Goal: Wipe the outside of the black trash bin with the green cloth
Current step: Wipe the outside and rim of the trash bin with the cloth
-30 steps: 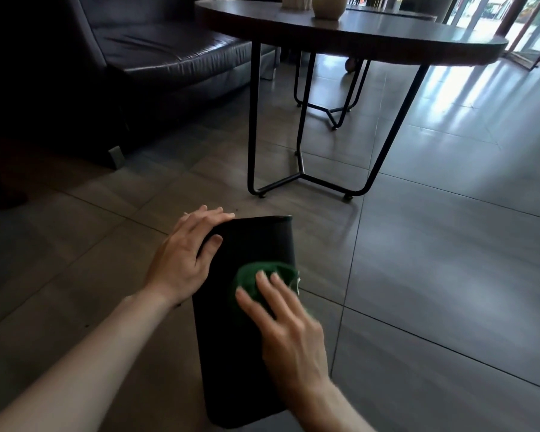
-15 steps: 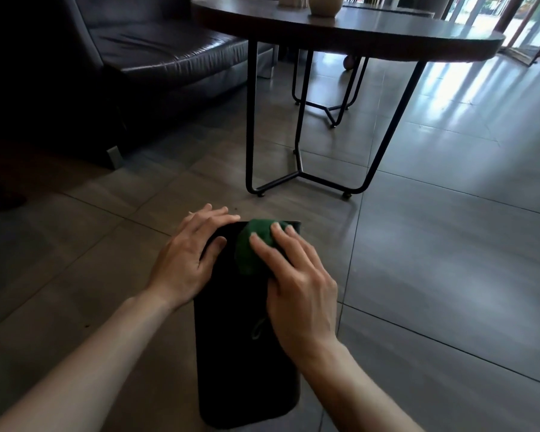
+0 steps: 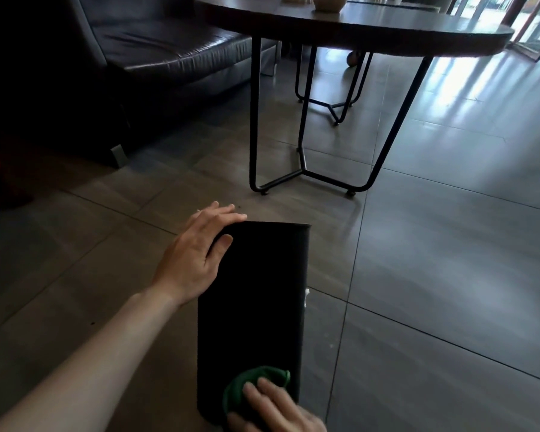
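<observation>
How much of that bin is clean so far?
Done: one stroke along the upturned face of the black trash bin, since the crumpled green cloth sat at its far end half a second ago. In hand: the right hand presses the cloth at the near end while the left hand grips the far corner. Left, probably: the other sides, not in view.

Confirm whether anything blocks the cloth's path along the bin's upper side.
Nothing visible does. The right hand presses the green cloth on the black trash bin at its near end; the left hand holds its far left corner, off the bare stretch.
</observation>
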The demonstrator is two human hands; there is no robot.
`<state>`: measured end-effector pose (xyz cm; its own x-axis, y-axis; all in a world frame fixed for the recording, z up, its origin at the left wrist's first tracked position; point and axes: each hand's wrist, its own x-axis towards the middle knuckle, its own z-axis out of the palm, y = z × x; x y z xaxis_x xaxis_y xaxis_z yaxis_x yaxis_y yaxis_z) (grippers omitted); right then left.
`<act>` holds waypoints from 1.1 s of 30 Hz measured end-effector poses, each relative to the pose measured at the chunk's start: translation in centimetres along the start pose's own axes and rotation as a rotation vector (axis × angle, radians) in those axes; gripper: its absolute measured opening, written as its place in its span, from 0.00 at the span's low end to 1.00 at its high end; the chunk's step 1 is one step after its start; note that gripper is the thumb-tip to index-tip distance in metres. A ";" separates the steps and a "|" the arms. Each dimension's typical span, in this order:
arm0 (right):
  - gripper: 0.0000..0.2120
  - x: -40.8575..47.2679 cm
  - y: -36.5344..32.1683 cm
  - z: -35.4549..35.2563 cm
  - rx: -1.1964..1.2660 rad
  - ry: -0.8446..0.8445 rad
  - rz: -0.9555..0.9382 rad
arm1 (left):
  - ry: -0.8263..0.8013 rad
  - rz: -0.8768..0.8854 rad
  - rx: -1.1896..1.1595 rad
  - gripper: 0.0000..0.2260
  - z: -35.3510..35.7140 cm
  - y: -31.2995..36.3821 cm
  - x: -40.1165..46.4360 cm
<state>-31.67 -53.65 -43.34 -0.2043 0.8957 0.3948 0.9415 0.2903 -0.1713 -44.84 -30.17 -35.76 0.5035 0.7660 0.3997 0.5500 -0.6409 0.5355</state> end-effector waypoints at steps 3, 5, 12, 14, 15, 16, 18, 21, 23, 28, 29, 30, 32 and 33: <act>0.15 3.8 2.2 -2.7 0.042 0.247 -0.032 | 0.014 -0.003 0.014 0.16 0.3 0.1 0.0; 0.16 8.0 3.5 -4.1 0.090 0.356 0.104 | 0.014 0.003 0.021 0.16 0.4 0.2 0.0; 0.18 11.3 5.3 -2.1 0.017 0.236 0.103 | 0.023 0.030 0.029 0.17 0.8 0.6 0.4; 0.18 9.2 4.8 -0.7 0.017 0.216 0.045 | 0.019 0.024 0.035 0.17 0.7 0.3 0.4; 0.18 7.9 4.6 -0.1 0.010 0.208 0.006 | 0.014 0.024 0.033 0.16 0.6 0.1 0.3; 0.17 6.5 4.3 0.5 0.003 0.199 -0.049 | 0.012 0.022 0.027 0.16 0.5 0.1 0.3; 0.15 3.7 3.7 1.3 -0.026 0.172 -0.162 | 0.005 0.013 0.015 0.16 0.3 0.1 0.2; 0.13 1.0 2.9 1.6 -0.068 0.090 -0.251 | -0.013 0.012 0.001 0.16 0.2 0.2 0.2; 0.11 0.4 2.7 0.8 -0.030 0.016 -0.236 | -0.015 0.016 -0.021 0.16 0.1 0.4 0.3; 0.13 1.4 3.5 -4.3 0.199 0.109 -0.006 | -0.007 -0.001 -0.076 0.16 0.0 0.4 0.1; 0.19 2.0 4.1 -5.6 0.342 0.214 0.121 | -0.003 -0.007 -0.086 0.16 -0.1 0.3 0.1; 0.24 2.6 5.0 -7.2 0.466 0.296 0.236 | -0.002 -0.014 -0.094 0.16 -0.2 0.2 -0.1; 0.26 4.3 6.9 -11.1 0.650 0.391 0.395 | 0.011 -0.025 -0.111 0.16 -0.3 0.0 -0.4; 0.25 5.3 8.0 -13.1 0.684 0.424 0.457 | 0.032 -0.029 -0.124 0.16 -0.4 -0.2 -0.7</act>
<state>-21.69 -50.94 -30.82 0.3898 0.8132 0.4320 0.5160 0.1957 -0.8339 -45.55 -30.61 -35.84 0.4665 0.7862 0.4052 0.4764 -0.6093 0.6338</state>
